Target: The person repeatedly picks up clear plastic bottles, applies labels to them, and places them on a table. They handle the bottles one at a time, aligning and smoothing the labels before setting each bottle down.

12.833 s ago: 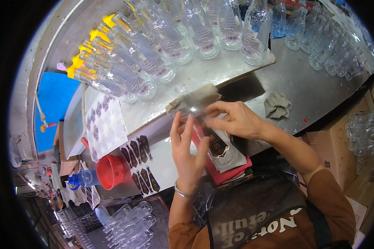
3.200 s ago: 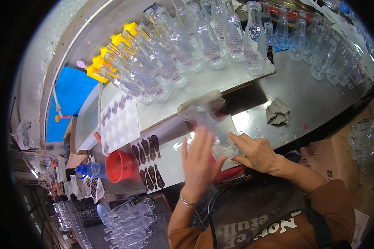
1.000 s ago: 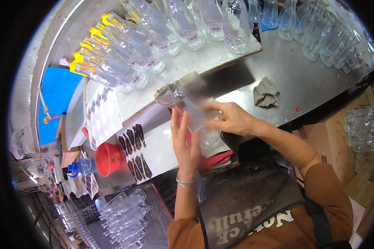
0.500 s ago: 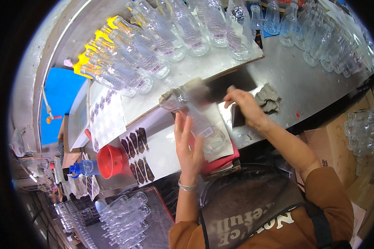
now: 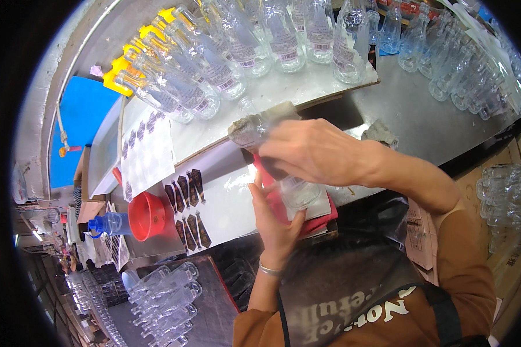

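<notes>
A clear glass bottle [image 5: 300,194] lies tilted over a red pad [image 5: 324,213] at the near edge of the bench, its base toward me. My left hand [image 5: 275,222] cups the base from below, fingers pointing up. My right hand [image 5: 312,151] is wrapped over the bottle's upper part. Beyond my right fingers, the bottle's far end rests at a grey-beige wad of cloth [image 5: 252,126]. A white sheet with dark pointed labels [image 5: 188,205] lies just left of my left hand.
Labelled clear bottles, some yellow-capped [image 5: 202,75], lie in a row on the white board behind. A crumpled rag [image 5: 382,132] sits on the metal table; empty bottles [image 5: 469,69] crowd the far right. A red funnel [image 5: 146,216], blue spray bottle [image 5: 107,224] and more bottles [image 5: 162,295] sit left.
My right hand has come back from the rag on the metal table and closed over the bottle. My left hand has stayed at the bottle's base.
</notes>
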The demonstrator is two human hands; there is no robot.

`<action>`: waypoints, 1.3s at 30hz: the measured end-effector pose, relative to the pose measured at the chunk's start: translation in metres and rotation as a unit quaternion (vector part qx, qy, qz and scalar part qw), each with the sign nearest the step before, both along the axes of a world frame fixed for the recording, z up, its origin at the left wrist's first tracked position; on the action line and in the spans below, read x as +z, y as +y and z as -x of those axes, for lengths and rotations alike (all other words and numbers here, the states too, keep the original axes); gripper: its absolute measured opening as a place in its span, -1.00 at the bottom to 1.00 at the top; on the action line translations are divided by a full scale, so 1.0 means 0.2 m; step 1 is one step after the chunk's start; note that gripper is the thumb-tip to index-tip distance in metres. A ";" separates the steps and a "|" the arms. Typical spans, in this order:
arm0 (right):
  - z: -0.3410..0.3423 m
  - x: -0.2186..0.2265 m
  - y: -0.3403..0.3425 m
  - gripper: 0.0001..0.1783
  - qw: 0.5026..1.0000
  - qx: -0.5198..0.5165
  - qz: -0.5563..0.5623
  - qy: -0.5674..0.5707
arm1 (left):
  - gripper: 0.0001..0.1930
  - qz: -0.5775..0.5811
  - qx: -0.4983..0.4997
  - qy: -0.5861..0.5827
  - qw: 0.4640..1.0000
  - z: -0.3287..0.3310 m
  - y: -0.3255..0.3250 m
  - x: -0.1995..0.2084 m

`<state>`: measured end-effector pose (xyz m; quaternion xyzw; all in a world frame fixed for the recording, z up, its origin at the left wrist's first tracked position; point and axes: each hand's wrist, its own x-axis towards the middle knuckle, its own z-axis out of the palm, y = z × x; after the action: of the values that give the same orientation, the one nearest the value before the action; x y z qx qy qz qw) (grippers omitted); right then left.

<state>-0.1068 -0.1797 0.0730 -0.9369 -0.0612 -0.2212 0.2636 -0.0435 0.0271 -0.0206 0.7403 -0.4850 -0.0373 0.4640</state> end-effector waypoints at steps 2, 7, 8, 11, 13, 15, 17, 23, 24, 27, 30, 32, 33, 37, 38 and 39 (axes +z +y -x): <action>-0.08 0.00 0.00 -0.91 0.995 -0.073 0.050 -0.050 | 0.31 0.009 0.004 -0.016 1.000 0.00 0.00 -0.01; -0.14 0.03 0.08 -0.92 0.991 0.045 0.111 0.054 | 0.36 0.014 0.050 -0.004 0.999 0.02 0.02 -0.04; -0.16 0.03 0.07 -0.91 0.985 0.021 0.134 0.106 | 0.36 0.014 0.051 0.004 0.999 0.03 0.01 -0.03; -0.19 0.06 -0.03 -0.92 0.965 -0.095 0.154 -0.190 | 0.35 0.013 0.053 0.038 0.998 0.05 0.00 -0.02; -0.02 -0.07 0.11 -0.92 0.981 0.003 0.139 -0.139 | 0.34 0.013 0.048 0.076 0.996 0.05 0.00 -0.02; 0.02 -0.09 0.16 -0.92 0.992 0.070 0.079 -0.069 | 0.29 0.009 0.048 0.065 0.997 0.03 0.02 -0.03; 0.05 -0.07 0.13 -0.91 0.996 0.083 -0.020 0.026 | 0.23 0.001 0.032 0.058 0.998 0.03 0.03 -0.03; 0.00 -0.20 0.03 -0.87 0.986 -0.026 -0.009 -0.167 | 0.00 -0.057 0.006 0.076 0.995 0.00 0.06 -0.01; 0.04 -0.19 0.05 -0.87 0.990 0.007 -0.024 -0.136 | -0.03 -0.072 0.000 0.065 0.995 -0.01 0.06 -0.01; 0.09 -0.20 -0.04 -0.86 0.989 -0.015 -0.107 -0.102 | -0.13 -0.062 -0.011 0.072 0.995 -0.02 0.04 -0.02; 0.07 -0.26 -0.14 -0.78 0.969 -0.085 -0.184 -0.141 | -0.13 -0.075 -0.011 0.072 0.995 -0.03 0.05 -0.01; 0.21 -0.31 0.03 -0.73 0.974 0.028 -0.190 -0.120 | -0.13 -0.069 -0.010 0.082 0.994 -0.03 0.06 -0.02; 0.29 -0.30 0.10 -0.74 0.973 0.066 -0.204 -0.087 | -0.13 -0.059 -0.009 0.095 0.994 -0.03 0.07 -0.02; 0.27 -0.28 0.03 -0.78 0.981 -0.006 -0.187 -0.048 | -0.15 -0.061 -0.018 0.064 0.996 -0.03 0.08 -0.04; 0.19 -0.27 -0.05 -0.81 0.980 -0.076 -0.149 -0.108 | -0.16 -0.055 -0.018 0.057 0.997 -0.02 0.05 -0.03; 0.13 -0.24 -0.11 -0.81 0.976 -0.133 -0.128 -0.115 | -0.16 -0.054 -0.013 0.059 0.997 -0.01 0.05 0.00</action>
<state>-0.1326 -0.2017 0.0246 -0.8632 0.0631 -0.3670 0.3408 -0.0412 0.0363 -0.0215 0.7548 -0.4634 -0.1129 0.4503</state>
